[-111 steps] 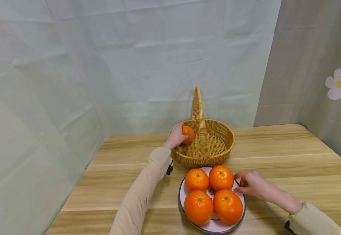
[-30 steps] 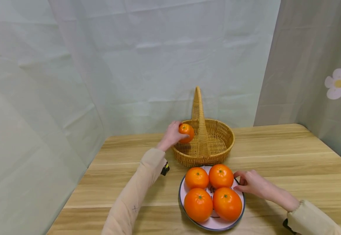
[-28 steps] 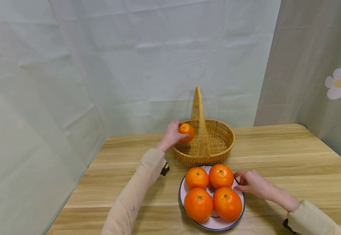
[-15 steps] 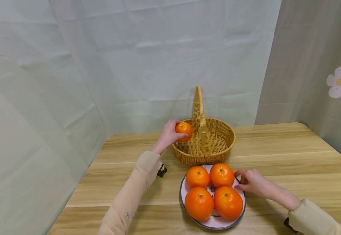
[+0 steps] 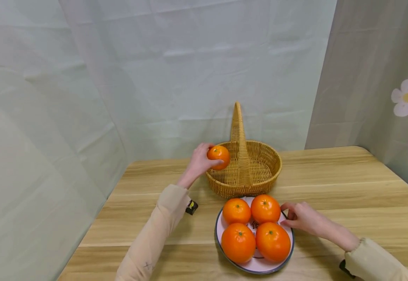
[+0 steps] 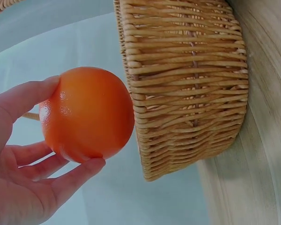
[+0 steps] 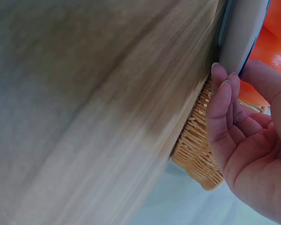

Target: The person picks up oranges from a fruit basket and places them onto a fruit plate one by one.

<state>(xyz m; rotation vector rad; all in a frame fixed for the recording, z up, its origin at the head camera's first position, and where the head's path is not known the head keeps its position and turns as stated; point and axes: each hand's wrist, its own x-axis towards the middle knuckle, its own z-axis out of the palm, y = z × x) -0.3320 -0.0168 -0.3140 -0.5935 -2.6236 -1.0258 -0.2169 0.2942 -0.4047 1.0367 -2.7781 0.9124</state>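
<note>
My left hand (image 5: 199, 159) grips an orange (image 5: 219, 157) over the left rim of a wicker basket (image 5: 240, 192) with a tall handle. In the left wrist view, thumb and fingers wrap the orange (image 6: 89, 115) just above the woven wall (image 6: 187, 84); whether it touches the rim, I cannot tell. In front of the basket, a white plate (image 5: 258, 266) with a dark blue rim bears several oranges (image 5: 238, 242). My right hand (image 5: 307, 220) pinches the plate's right edge, thumb over the rim and fingers beneath it in the right wrist view.
Everything stands on a wooden table (image 5: 344, 187). A pale cloth (image 5: 197, 70) hangs behind and to the left, and a grey curtain (image 5: 351, 97) with white flowers hangs on the right. A small black device (image 5: 191, 207) is at the left wrist.
My left hand has lifted the orange from inside the basket's left part, up and left to its rim. The right hand has stayed at the plate's edge.
</note>
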